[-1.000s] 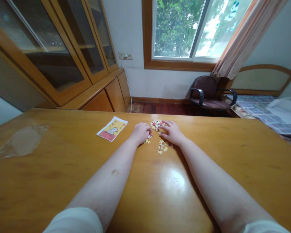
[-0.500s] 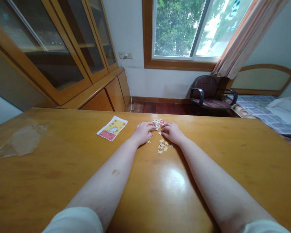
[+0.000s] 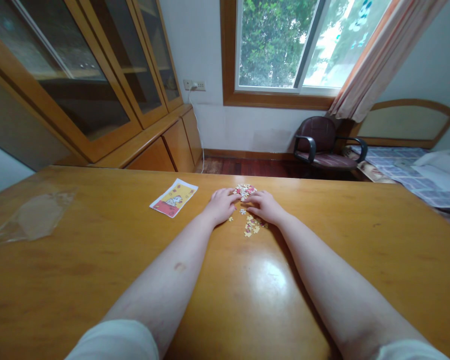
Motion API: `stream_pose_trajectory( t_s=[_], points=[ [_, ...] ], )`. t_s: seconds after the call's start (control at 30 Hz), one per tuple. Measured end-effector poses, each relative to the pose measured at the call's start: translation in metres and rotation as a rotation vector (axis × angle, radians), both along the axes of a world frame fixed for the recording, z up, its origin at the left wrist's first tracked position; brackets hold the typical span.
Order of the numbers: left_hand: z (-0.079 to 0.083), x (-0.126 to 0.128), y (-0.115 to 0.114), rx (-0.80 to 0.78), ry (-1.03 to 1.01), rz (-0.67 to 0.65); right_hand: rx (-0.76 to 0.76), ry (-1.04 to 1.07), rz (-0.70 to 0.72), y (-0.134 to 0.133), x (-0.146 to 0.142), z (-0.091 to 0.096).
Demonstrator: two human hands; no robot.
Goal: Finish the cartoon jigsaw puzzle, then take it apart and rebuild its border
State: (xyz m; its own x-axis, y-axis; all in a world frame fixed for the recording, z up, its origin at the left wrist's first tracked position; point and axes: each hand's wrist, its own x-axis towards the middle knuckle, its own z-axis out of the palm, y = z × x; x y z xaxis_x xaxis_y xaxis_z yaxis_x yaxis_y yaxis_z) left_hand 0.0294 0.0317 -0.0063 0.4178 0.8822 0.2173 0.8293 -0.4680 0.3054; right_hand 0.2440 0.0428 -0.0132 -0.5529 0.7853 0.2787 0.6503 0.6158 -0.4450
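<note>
Resting with fingers loosely apart, left hand (image 3: 222, 205) and right hand (image 3: 267, 206) alike, at the near edge of a heap of jigsaw pieces (image 3: 245, 190), with a lone pale piece (image 3: 243, 211) between and a yellow cluster (image 3: 251, 226) just beside the right. Then outward across the wooden table (image 3: 221, 300), past a cartoon picture card (image 3: 174, 198), to a flattened clear plastic bag (image 3: 39, 216) and a glass-fronted cabinet (image 3: 144, 75), too dim inside to read.

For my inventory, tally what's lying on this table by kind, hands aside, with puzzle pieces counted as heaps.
Puzzle heaps, far and near: 2
Picture card: 1
Clear plastic wrapping: 1
Total: 4, stray pieces left out
</note>
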Motion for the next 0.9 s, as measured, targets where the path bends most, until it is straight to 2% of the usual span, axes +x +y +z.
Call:
stream_pose_trajectory(
  t_s=[0.17,0.9],
  points=[
    [-0.0020,0.0001,0.0004,-0.012,0.030,-0.026,-0.019,-0.060,0.051,-0.0030,-0.0024,0.0013],
    [-0.0025,-0.0008,0.0016,0.016,-0.033,-0.001,-0.025,-0.017,0.089,-0.0072,-0.0096,0.0043]
  ],
)
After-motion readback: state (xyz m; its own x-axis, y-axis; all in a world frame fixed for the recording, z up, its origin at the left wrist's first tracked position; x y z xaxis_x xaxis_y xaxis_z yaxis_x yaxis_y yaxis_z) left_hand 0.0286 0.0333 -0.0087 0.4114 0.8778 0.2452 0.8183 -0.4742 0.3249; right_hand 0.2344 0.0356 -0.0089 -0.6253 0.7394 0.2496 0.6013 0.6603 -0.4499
